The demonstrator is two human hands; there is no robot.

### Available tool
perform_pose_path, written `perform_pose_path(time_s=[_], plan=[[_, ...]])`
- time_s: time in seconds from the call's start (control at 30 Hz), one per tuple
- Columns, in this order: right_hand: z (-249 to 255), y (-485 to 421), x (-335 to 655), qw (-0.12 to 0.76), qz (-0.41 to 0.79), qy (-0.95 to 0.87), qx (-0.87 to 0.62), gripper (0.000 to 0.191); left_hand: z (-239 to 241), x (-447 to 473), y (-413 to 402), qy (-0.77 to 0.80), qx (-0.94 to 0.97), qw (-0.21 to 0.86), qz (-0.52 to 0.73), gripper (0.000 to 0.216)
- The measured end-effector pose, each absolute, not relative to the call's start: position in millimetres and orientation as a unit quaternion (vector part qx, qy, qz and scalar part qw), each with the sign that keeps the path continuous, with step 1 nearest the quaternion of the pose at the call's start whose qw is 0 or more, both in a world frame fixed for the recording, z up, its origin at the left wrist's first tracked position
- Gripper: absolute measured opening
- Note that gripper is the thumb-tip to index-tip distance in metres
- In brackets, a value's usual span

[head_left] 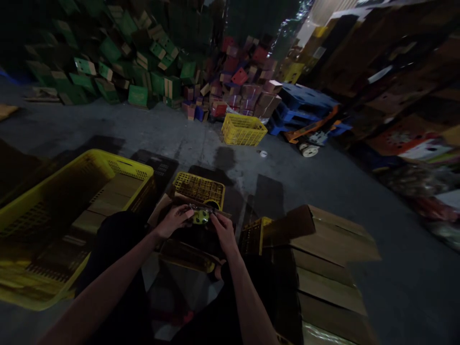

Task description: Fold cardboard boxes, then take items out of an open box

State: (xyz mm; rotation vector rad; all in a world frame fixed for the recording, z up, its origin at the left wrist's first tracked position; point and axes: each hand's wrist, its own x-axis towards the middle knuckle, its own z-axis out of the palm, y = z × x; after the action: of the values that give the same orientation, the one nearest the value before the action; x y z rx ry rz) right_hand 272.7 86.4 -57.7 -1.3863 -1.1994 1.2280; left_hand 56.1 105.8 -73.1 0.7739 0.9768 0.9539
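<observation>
Between my hands is a small yellow-green packet with dark spots [201, 217], which has a shiny, clear-looking wrap at its edge. My left hand [175, 220] pinches its left end, and my right hand [222, 225] grips its right end. Both hands are closed on it, above an open cardboard box [158, 211] whose inside is dark. That box seems to rest on a yellow plastic crate [199, 188] between my knees. What lies inside the box cannot be made out.
A large yellow crate [95, 155] with cardboard boxes [117, 191] inside stands left. Flattened cardboard [334, 239] lies right. Ahead are another yellow crate [244, 129], piled green boxes [138, 96] and red boxes [240, 75], blue pallets [305, 100] and an orange pallet jack [312, 129].
</observation>
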Motion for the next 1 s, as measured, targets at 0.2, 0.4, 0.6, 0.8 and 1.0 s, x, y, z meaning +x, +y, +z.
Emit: perform_pose_path(time_s=[0.2, 0.4, 0.6, 0.8, 1.0], plan=[[-59.5, 87.9, 272.8, 0.434, 0.453, -0.528, -0.572, 0.042, -71.3, 54.6, 105.8, 0.424, 0.367, 0.718, 0.412, 0.055], [-57.5, 89.5, 271.6, 0.463, 0.439, -0.532, -0.557, 0.045, -71.6, 53.4, 105.9, 0.433, 0.36, 0.714, 0.416, 0.055], [-56.9, 89.0, 273.6, 0.471, 0.405, -0.538, -0.57, 0.038, -65.1, 53.6, 105.7, 0.426, 0.346, 0.723, 0.42, 0.057], [-54.7, 87.3, 274.4, 0.477, 0.38, -0.541, -0.579, 0.038, -68.2, 52.4, 105.7, 0.451, 0.339, 0.709, 0.423, 0.052], [-53.3, 88.9, 275.3, 0.48, 0.371, -0.535, -0.588, 0.031, -68.6, 50.8, 107.6, 0.479, 0.415, 0.637, 0.439, 0.042]])
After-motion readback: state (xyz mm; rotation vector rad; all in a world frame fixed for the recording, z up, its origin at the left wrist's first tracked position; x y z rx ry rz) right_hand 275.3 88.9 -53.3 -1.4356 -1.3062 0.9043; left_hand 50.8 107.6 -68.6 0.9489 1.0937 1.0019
